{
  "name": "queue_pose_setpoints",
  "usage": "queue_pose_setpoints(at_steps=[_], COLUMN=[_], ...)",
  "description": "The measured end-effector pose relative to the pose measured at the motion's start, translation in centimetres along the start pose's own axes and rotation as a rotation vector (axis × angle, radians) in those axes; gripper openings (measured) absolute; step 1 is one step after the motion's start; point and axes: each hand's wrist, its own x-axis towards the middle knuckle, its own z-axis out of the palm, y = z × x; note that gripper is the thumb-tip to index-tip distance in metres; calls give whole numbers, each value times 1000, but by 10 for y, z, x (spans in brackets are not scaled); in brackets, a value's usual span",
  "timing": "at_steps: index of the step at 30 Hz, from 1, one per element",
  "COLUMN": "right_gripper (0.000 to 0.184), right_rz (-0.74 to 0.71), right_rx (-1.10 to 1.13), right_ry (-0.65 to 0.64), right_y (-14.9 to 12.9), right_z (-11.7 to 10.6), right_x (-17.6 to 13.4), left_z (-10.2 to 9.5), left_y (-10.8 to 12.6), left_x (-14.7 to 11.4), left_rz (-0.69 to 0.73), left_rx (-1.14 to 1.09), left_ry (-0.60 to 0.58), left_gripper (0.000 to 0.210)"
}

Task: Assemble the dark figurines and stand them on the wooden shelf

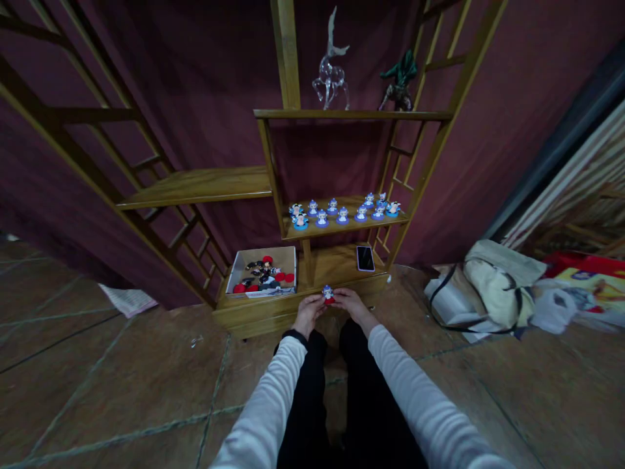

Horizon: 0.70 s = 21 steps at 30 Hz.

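Between my two hands is a small figurine (pixel 327 293) with a purple-and-white top and a red base, held upright in front of the low shelf. My left hand (pixel 308 312) grips it from the left, and my right hand (pixel 350 303) closes on it from the right. Just behind my left hand stands an open cardboard box (pixel 236 268) with several figurines and red bases in it. On the middle shelf (pixel 336 228) several similar small figurines (pixel 342 215) stand in loose rows, most on purple bases, some on blue ones.
A phone (pixel 365 258) lies on the bottom shelf at the right. The upper shelf (pixel 351 114) carries a clear deer ornament (pixel 332 71) and a dark green figure (pixel 401 81). A pale bag (pixel 502 280) and other bags lie on the tiled floor at right.
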Motion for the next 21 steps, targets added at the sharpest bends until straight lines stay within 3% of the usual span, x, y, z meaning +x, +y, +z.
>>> queue_pose_setpoints(at_steps=[15,21], right_gripper=[40,32], right_rz=[-6,-177], right_rx=[-43,-179], right_ry=[-31,-52], right_y=[3,8], right_z=[7,14], right_x=[-7,-3], left_z=[-3,-5], left_y=[1,1], left_x=[-7,-5], left_rz=[100,109], left_rx=[51,80], left_ry=[7,22], left_gripper=[35,40])
